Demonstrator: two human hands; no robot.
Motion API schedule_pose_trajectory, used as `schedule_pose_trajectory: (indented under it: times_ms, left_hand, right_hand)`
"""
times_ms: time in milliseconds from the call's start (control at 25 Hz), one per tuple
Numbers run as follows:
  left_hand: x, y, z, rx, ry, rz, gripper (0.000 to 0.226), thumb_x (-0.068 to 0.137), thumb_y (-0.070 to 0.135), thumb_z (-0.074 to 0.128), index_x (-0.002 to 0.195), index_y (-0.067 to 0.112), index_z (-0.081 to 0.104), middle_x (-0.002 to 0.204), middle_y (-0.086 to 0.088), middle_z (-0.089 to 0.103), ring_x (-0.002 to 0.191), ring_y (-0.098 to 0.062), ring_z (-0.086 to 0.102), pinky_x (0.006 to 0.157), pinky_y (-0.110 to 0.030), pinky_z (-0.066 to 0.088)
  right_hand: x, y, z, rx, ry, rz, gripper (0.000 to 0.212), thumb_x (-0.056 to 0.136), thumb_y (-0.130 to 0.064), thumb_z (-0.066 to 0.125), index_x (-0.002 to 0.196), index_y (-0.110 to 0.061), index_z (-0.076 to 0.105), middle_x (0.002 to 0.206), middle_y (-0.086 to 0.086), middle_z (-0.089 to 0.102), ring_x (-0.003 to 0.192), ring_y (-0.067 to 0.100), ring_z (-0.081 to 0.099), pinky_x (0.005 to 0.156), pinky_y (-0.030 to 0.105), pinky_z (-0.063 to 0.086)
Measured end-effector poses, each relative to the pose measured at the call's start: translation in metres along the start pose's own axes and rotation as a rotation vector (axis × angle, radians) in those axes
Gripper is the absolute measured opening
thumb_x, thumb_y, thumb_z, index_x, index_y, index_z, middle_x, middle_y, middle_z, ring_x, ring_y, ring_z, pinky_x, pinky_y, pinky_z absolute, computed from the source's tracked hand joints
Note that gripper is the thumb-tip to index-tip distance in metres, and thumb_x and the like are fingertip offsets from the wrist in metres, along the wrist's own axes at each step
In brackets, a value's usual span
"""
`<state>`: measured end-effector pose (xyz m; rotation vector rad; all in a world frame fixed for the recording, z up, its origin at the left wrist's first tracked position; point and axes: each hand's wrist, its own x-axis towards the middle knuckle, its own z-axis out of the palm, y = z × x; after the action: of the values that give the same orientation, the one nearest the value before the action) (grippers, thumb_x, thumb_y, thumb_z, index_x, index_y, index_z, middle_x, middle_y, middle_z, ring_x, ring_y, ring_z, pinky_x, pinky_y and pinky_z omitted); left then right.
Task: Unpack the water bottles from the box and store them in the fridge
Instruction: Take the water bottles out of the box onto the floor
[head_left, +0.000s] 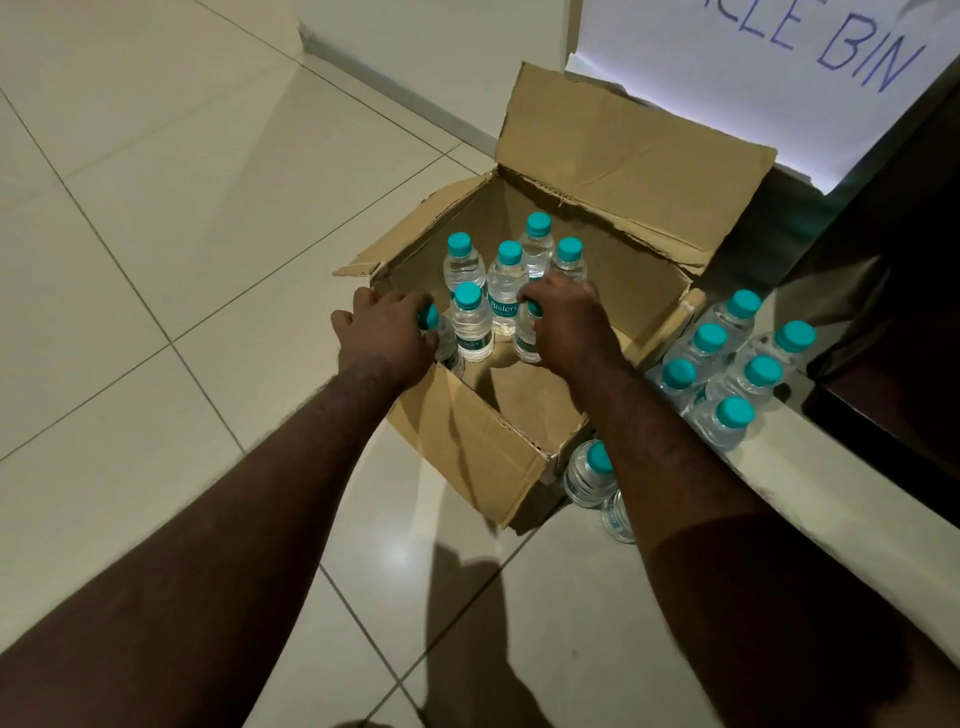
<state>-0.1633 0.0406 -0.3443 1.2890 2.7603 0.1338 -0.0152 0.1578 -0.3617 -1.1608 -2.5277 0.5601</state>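
Each hand is curled round the top of its own water bottle inside the box (467, 431): the left hand (387, 332) on the near-left bottle (445, 345), the right hand (566, 325) on another bottle (525, 338). Both bottles seem to stand upright, so the lift is straight up.

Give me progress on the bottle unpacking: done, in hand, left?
Done: a cluster of bottles stands on the floor right of the box. In hand: left hand and right hand each grip a bottle inside the box. Left: five more bottles stand in the box. No fridge in view.
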Motion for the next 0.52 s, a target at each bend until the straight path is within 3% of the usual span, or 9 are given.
schedule_pose_trajectory:
  times_ms: [120,280,520]
  left_hand:
    - [0.004,0.006,-0.001,0.027,-0.004,-0.019,0.039,0.09,0.043,0.059,0.123,0.024,0.056,0.124,-0.004,0.057,0.118,-0.027,0.04,0.096,-0.046,0.031]
    - [-0.004,0.01,-0.002,0.031,0.042,0.009,0.039,0.09,0.041,0.059,0.122,0.018,0.057,0.123,-0.006,0.057,0.116,-0.027,0.041,0.097,-0.045,0.032]
    - [-0.02,0.02,-0.027,-0.008,0.086,0.054,0.049,0.089,0.056,0.052,0.121,0.019,0.057,0.119,-0.004,0.059,0.112,-0.025,0.043,0.093,-0.044,0.033]
  right_hand:
    - [-0.002,-0.001,-0.004,-0.021,0.032,0.01,0.034,0.079,-0.003,0.071,0.111,-0.013,0.065,0.118,0.007,0.061,0.11,0.024,0.054,0.091,0.037,0.049]
    - [-0.008,-0.001,-0.02,-0.031,-0.014,0.05,0.034,0.081,-0.007,0.072,0.114,-0.013,0.063,0.12,0.008,0.06,0.109,0.022,0.056,0.091,0.036,0.051]
    - [-0.018,-0.011,-0.056,-0.008,0.003,0.027,0.033,0.084,-0.016,0.07,0.114,-0.01,0.061,0.115,0.01,0.058,0.102,0.022,0.055,0.086,0.032,0.046]
